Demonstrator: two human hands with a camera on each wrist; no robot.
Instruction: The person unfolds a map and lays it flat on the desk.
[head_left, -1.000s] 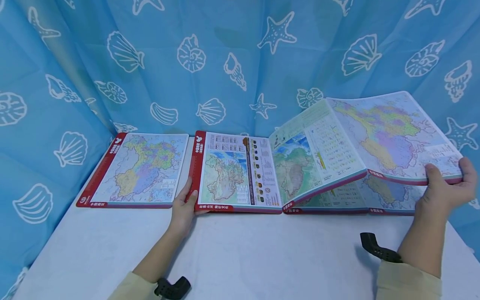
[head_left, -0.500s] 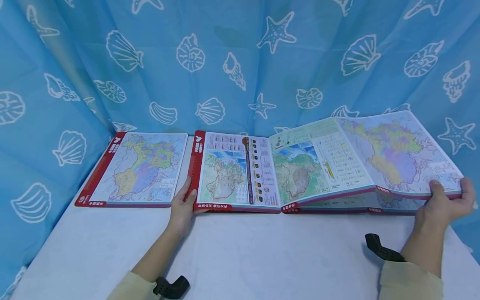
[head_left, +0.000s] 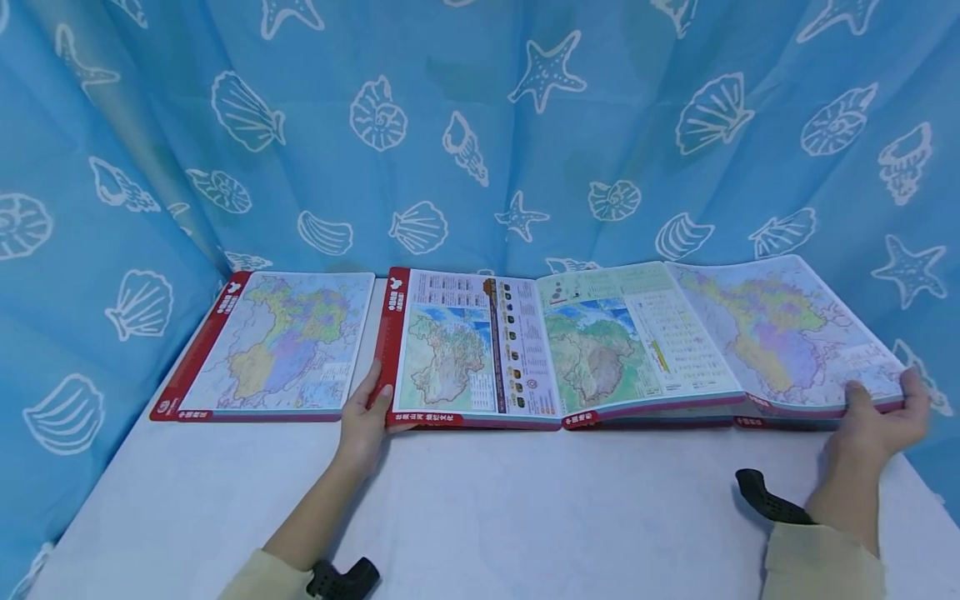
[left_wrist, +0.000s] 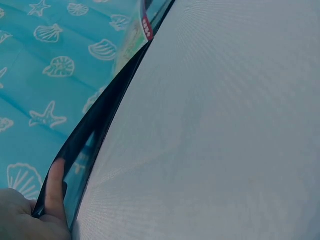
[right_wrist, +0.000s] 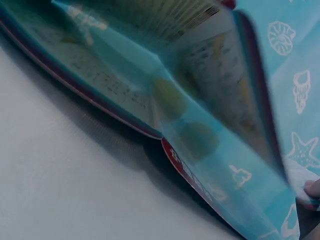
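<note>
A long folding map (head_left: 480,358) with a red left border lies across the table, its panels joined by creases. My left hand (head_left: 363,421) pinches its left edge, thumb on top; in the left wrist view a finger (left_wrist: 55,192) reaches under the lifted edge. My right hand (head_left: 873,425) grips the front right corner of the right-hand map panel (head_left: 780,325), which is tilted up a little. Another glossy map layer (head_left: 701,411) shows beneath the raised panels. In the right wrist view, the gap between the layers is visible, with only fingertips (right_wrist: 312,189) of that hand showing.
A separate map board (head_left: 285,342) with a red border lies flat at the left, close to my left hand. Behind everything hangs a blue curtain (head_left: 480,108) with white shells and starfish. A white cloth (head_left: 555,508) covers the table in front.
My right hand has moved down, lowering the right panels of the folding map towards the layer beneath. The left hand keeps its grip at the left edge, and the separate board has not moved.
</note>
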